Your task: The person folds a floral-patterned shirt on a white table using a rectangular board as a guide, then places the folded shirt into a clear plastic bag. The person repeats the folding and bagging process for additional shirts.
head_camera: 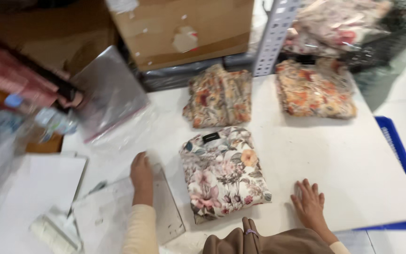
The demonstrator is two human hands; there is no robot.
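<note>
Folded floral garment [224,171] between flat, empty left hand [142,176] and right hand [310,203].

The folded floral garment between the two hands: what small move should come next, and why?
Probably the left hand should lift the flat clear bag it rests on and bring it toward the folded floral garment. The garment lies folded and unbagged on the white table, and the right hand lies flat beside it, holding nothing.

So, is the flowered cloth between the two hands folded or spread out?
Folded. The flowered cloth lies as a compact, thick rectangle on the white table, with layered edges visible at its lower end.
</note>
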